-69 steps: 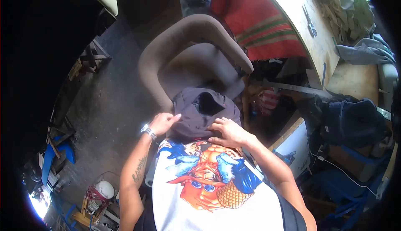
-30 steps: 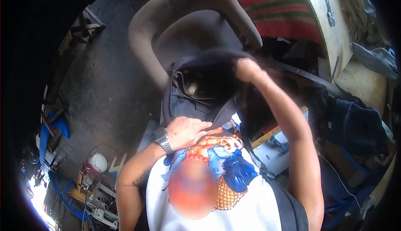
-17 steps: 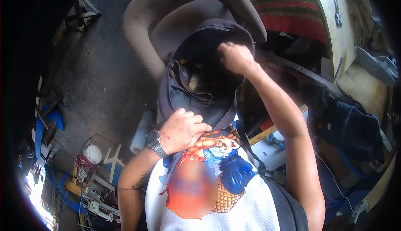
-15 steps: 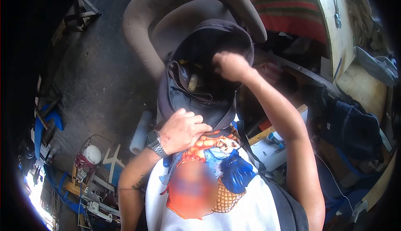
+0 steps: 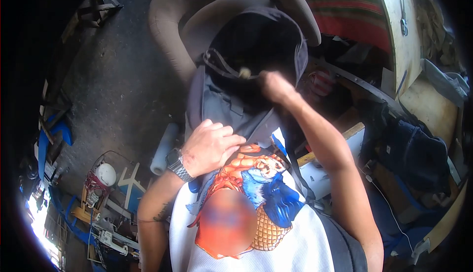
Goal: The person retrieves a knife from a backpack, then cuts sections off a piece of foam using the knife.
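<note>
Dark grey, soft-sided fabric bag (image 5: 221,102) looks limp and probably light, best held by its rim (image 5: 302,50); it gapes before a brown, padded fabric chair (image 5: 165,23), just beyond the left hand (image 5: 209,146), which grasps its near edge; the right hand (image 5: 278,87) is at the mouth, its grip too blurred to tell.

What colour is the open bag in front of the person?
The bag looks dark grey to black, as the head view shows.
</note>
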The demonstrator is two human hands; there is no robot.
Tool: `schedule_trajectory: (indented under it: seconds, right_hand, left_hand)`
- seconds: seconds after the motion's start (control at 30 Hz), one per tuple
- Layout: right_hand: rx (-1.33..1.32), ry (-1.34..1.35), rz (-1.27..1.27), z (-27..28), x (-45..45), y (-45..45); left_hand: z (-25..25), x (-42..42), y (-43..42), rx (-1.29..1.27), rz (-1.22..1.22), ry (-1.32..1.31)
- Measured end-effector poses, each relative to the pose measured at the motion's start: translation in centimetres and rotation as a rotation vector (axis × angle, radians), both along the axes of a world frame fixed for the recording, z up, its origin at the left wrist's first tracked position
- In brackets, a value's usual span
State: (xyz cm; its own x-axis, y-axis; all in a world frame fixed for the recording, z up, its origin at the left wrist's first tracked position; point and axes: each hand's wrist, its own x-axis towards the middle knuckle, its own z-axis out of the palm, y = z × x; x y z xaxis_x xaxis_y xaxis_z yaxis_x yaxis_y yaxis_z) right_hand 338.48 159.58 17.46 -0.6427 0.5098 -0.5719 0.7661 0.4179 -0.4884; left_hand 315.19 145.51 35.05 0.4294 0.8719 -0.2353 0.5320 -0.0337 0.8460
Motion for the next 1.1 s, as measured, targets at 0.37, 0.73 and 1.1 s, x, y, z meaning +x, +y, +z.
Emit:
schedule_trajectory:
  seconds: [0.37, 0.73, 1.1]
  right_hand:
    - [-0.010, -0.161, -0.478, 4.2, -0.4, 5.2]
    - [-0.400, -0.134, -0.265, 5.2, 0.8, 4.2]
    - [-0.393, -0.028, -0.544, 4.8, -1.5, 3.9]
  left_hand:
    - [-0.3, 0.4, 1.1, -0.007, 0.098, 0.022]
    - [-10.9, -0.3, 8.0, 0.165, 0.198, 0.552]
    - [-14.5, -1.5, 6.8, 0.267, 0.193, 0.333]
